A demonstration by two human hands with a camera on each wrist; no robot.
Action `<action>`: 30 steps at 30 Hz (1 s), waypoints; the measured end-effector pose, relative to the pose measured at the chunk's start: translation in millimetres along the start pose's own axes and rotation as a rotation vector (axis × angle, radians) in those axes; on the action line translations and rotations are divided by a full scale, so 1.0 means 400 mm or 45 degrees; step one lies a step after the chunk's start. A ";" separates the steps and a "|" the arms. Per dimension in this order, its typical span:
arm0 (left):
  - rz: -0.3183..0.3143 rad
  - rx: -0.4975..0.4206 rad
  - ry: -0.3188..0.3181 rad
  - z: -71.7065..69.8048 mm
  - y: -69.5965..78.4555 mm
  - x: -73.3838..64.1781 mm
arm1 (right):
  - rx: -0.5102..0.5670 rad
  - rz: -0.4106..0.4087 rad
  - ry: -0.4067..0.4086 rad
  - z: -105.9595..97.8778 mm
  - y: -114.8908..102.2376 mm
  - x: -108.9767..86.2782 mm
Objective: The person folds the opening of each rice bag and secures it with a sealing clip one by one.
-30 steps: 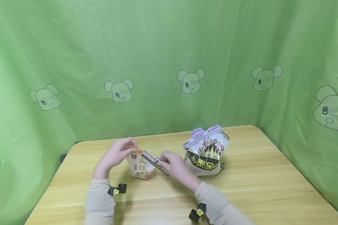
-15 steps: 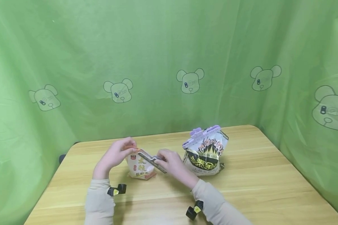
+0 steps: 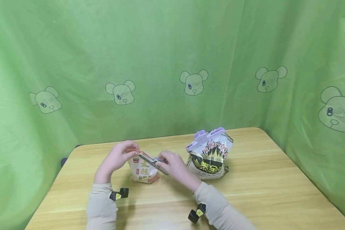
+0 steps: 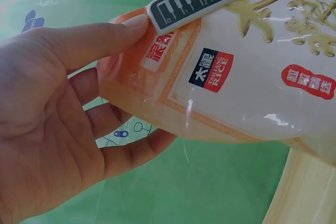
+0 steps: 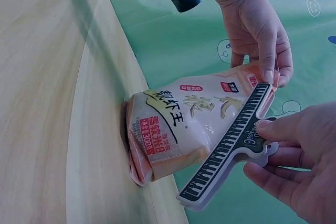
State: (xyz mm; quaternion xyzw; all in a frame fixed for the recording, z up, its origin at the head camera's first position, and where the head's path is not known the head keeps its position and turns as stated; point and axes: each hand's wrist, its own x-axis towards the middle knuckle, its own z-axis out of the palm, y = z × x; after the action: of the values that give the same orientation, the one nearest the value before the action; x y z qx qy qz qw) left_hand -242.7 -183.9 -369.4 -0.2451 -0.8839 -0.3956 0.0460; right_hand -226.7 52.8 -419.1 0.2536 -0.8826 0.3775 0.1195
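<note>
A small white and orange rice bag (image 3: 143, 171) stands on the table, seen close up in both wrist views. My left hand (image 3: 119, 158) pinches its orange top corner (image 4: 123, 72) between thumb and fingers. My right hand (image 3: 173, 167) grips the handle of a long bag clip (image 5: 226, 145) with a piano-key pattern. The clip lies slantwise along the bag's top edge, one end close to my left thumb. In the right wrist view its other end sticks out past the bag. Whether the clip's far bar sits behind the bag is hidden.
A larger rice bag (image 3: 210, 163) with black and gold print stands to the right, a purple clip (image 3: 205, 139) across its top. The wooden table (image 3: 264, 191) ends at a green curtain (image 3: 158, 41) at the back and sides.
My right hand has moved slightly left with the piano-key clip, bringing it further along the small bag's top toward my left hand. The left hand keeps its pinch on the corner.
</note>
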 end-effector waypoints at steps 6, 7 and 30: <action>-0.015 0.023 0.016 -0.009 0.004 -0.005 | -0.012 -0.007 0.001 0.002 0.003 0.002; -0.014 0.033 0.020 -0.009 0.004 -0.005 | -0.010 -0.008 0.004 0.002 0.003 0.002; -0.104 0.042 0.057 -0.035 -0.023 -0.018 | 0.064 -0.020 0.039 0.009 0.007 0.005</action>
State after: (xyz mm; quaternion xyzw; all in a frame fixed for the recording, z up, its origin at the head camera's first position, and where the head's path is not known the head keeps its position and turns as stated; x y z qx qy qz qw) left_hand -242.4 -202.0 -367.9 -0.1991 -0.8984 -0.3878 0.0538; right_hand -230.0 51.0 -422.3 0.2578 -0.8688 0.4024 0.1296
